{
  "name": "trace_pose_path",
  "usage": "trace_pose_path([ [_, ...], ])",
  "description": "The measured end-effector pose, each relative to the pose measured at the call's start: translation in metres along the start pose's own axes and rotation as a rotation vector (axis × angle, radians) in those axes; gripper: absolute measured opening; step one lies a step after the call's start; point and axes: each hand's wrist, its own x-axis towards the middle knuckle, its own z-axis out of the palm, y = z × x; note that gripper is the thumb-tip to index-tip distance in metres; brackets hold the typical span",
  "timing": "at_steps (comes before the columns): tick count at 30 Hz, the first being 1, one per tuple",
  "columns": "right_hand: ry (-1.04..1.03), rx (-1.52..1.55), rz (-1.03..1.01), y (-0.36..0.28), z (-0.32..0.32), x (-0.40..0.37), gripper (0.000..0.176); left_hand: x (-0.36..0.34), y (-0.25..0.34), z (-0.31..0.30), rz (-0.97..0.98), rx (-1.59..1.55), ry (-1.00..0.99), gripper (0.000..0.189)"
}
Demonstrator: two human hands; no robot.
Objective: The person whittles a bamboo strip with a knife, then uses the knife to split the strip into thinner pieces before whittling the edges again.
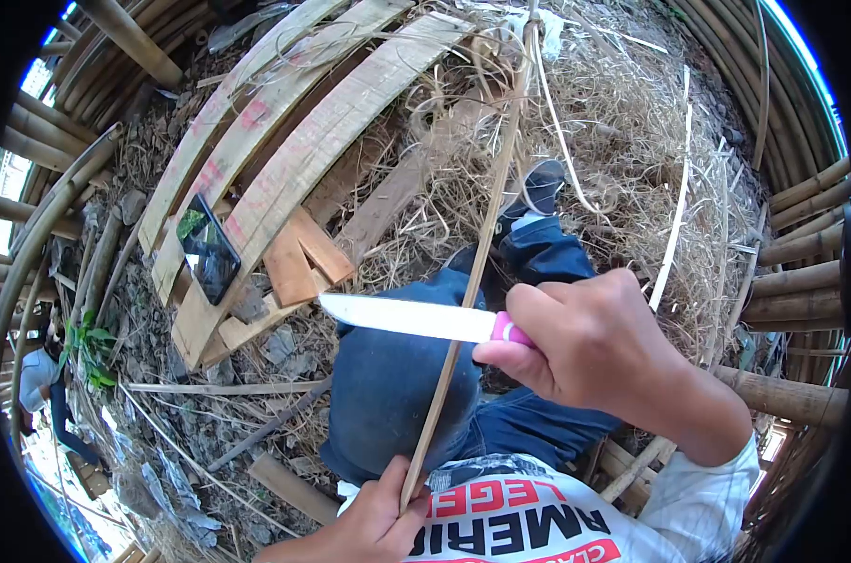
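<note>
A knife (pixel 406 317) with a pink handle is gripped in my right hand (pixel 580 338), its blade pointing left. The blade lies across a long, thin bamboo strip (pixel 491 211), above my bent knee in dark jeans. Lower down, my left hand (pixel 383 511) has its fingers closed round the near end of that strip, in front of my white printed shirt. From there the strip runs up and away past my shoe towards a tangle of thin shavings.
Wooden planks (pixel 303 159) lie at the upper left, with a dark phone (pixel 207 249) resting on them. Beside them is a reddish wood block (pixel 303 258). Shavings (pixel 632 169) cover the ground at right. Bamboo poles (pixel 801 281) stand along the right side. Another person (pixel 40 380) is at far left.
</note>
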Motion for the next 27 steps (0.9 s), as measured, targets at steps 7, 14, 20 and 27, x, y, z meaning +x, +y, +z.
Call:
trace_pose_path([
  [7, -0.019, -0.015, 0.043, 0.010, -0.003, 0.006, 0.048, -0.001, 0.008, -0.003, 0.155, 0.304, 0.025, 0.031],
  [14, -0.060, 0.022, 0.079, 0.010, -0.001, 0.008, 0.050, 0.004, -0.009, -0.013, -0.036, 0.026, -0.079, 0.025],
  [20, -0.067, 0.013, 0.104, 0.013, -0.003, 0.015, 0.045, 0.006, -0.034, -0.027, -0.026, -0.147, -0.198, 0.027],
  [27, -0.035, 0.005, 0.112, 0.025, 0.001, 0.012, 0.047, 0.016, -0.071, -0.048, -0.015, -0.460, -0.399, 0.034],
])
